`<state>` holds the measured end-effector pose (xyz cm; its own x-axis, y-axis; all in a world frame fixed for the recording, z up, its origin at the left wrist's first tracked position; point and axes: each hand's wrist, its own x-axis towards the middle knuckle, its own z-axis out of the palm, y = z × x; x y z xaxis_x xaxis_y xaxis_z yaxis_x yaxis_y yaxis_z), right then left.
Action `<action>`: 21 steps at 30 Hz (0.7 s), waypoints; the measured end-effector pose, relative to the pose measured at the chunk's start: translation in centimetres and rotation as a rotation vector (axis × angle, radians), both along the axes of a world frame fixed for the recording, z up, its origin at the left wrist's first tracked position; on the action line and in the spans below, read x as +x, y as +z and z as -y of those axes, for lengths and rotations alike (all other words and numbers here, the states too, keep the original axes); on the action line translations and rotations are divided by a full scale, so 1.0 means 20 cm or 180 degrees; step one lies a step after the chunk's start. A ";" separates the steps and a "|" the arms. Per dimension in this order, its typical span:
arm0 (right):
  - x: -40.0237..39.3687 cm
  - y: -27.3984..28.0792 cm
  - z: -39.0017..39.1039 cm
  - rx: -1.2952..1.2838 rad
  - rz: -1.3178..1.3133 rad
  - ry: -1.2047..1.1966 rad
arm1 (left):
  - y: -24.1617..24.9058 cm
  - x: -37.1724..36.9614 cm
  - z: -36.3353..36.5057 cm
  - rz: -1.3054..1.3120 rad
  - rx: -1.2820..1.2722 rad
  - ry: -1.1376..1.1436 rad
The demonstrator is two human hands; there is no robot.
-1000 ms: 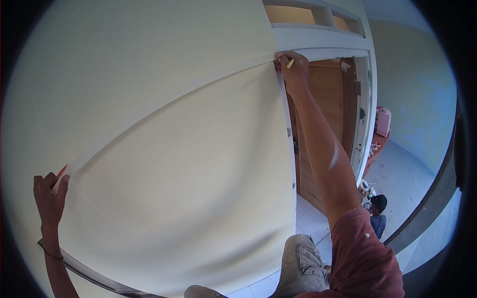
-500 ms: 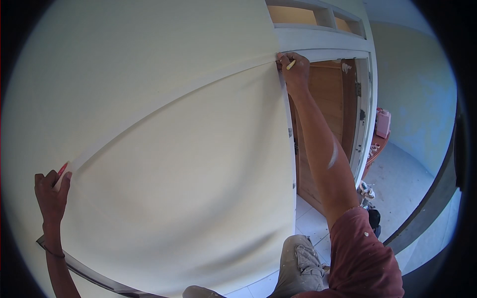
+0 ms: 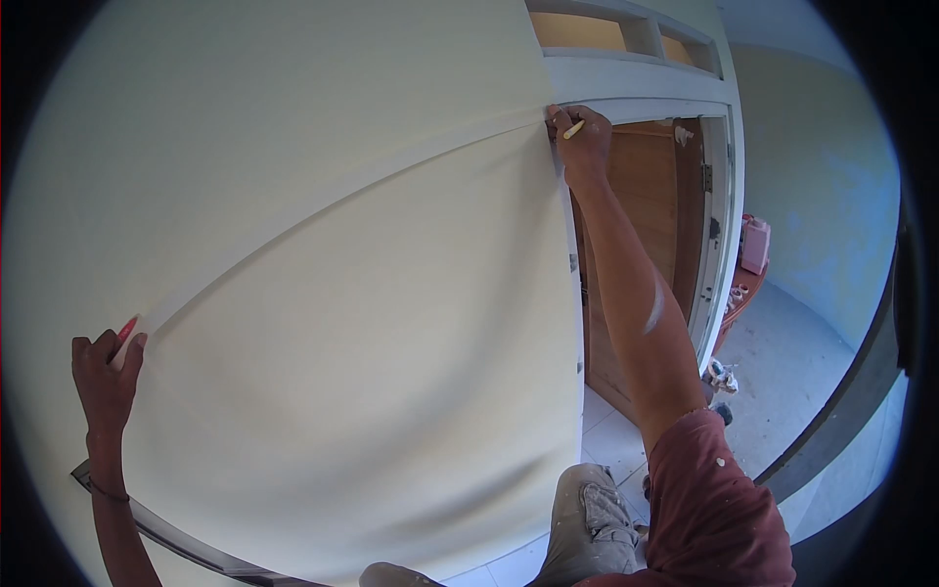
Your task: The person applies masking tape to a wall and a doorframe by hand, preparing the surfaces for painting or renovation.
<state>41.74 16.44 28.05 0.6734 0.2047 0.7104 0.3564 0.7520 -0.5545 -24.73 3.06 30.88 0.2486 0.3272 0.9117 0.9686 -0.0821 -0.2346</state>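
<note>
A long white strip of tape runs taut along the cream wall between my two hands, rising to the right. My left hand is closed around its lower end at the far left, with a small red and pale object showing between thumb and fingers. At the corner of the white door frame, my right hand pinches the strip's upper end. A short cream stick pokes out of the right fist; the rest of it is hidden in the fingers.
Right of the wall is a doorway with a brown wooden door. Beyond it stand a pink container and a reddish table. A dark-edged frame crosses the lower left. White floor tiles lie below my knees.
My left hand has shifted very slightly to the right in view. My right hand stays at the door frame corner, and the strip remains stretched between them.
</note>
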 end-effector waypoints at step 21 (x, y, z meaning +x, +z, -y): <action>-0.01 -0.01 0.01 0.0027 0.0474 -0.0642 | -0.01 0.06 0.01 -0.0033 0.0197 0.0115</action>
<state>41.58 16.28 27.80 0.5879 0.0703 0.8059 0.5769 0.6619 -0.4786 -23.50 2.88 30.70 0.2473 0.2793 0.9278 0.9681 -0.0322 -0.2484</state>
